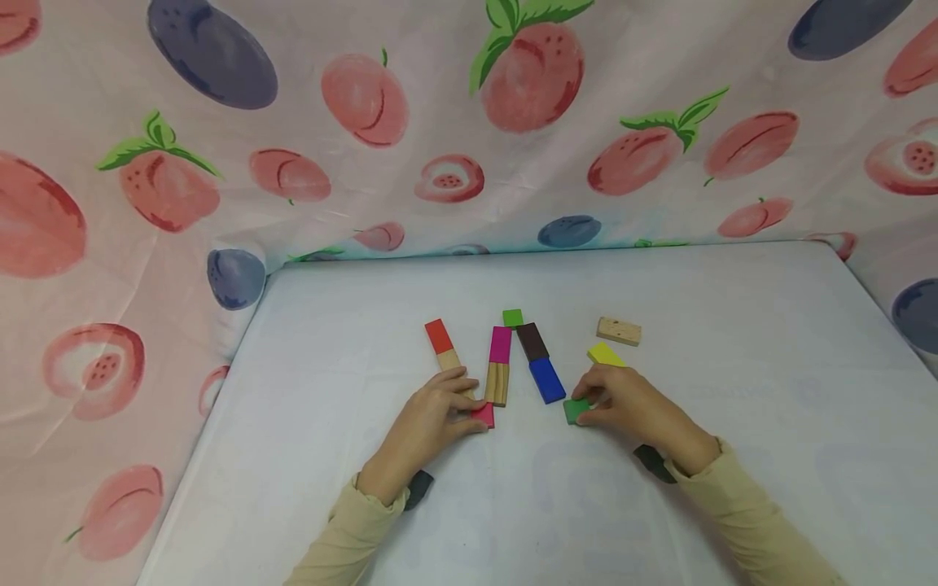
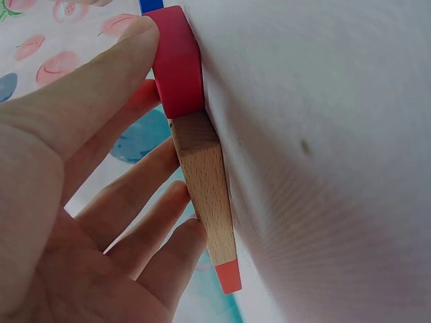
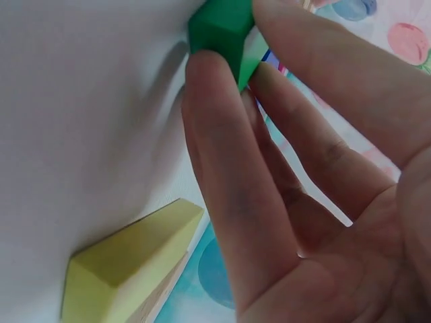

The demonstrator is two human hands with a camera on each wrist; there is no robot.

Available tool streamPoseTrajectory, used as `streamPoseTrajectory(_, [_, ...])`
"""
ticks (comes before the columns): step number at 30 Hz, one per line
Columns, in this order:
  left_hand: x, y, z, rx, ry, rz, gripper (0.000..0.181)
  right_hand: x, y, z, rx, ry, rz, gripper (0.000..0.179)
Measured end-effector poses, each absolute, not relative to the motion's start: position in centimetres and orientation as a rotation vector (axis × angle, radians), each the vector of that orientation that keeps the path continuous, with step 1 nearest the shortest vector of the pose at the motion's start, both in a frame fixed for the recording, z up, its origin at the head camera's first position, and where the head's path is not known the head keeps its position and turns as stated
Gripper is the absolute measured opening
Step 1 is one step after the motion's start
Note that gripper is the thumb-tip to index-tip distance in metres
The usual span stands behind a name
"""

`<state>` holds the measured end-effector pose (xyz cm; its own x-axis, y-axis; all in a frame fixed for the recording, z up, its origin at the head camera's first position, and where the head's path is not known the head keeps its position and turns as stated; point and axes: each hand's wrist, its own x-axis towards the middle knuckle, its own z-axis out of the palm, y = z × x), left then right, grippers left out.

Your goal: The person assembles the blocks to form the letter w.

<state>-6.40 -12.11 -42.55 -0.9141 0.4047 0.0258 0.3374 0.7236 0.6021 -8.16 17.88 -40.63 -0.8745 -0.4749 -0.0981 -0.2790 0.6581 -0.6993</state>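
Note:
My left hand [image 1: 425,419] pinches a pinkish-red block [image 1: 484,414] between thumb and forefinger. In the left wrist view that red block [image 2: 180,64] meets the end of a plain wooden block [image 2: 207,192], which my other fingertips touch. An orange-red block [image 1: 438,335] continues this slanting row at its far end. My right hand [image 1: 633,407] pinches a green block [image 1: 574,412], just below the near end of a blue block [image 1: 547,381]. The right wrist view shows the green block [image 3: 221,27] between thumb and fingers, its lower edge near the white surface.
Between the hands, a magenta block [image 1: 501,344] and a striped wooden block [image 1: 497,384] form one row. A dark brown block [image 1: 532,341] adjoins the blue one; a light green block [image 1: 512,317] tops both rows. Yellow [image 1: 605,354] and wooden [image 1: 619,331] blocks lie beyond my right hand.

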Motion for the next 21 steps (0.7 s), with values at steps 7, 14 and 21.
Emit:
streamPoseTrajectory(7, [-6.43,-12.11,-42.6,0.612,2.82,0.947,0.035,-8.2,17.46,-40.75,-0.624,2.621,-1.026,0.022])
streamPoseTrajectory(14, [-6.43,-12.11,-42.52,0.617,2.821,0.945,0.035,-8.19,17.23,-40.78,-0.616,2.611,-1.032,0.023])
streamPoseTrajectory(21, [-6.39,-12.1,-42.45,0.608,2.81,0.954,0.035,-8.15,17.22,-40.89,-0.63,2.61,-1.035,0.022])
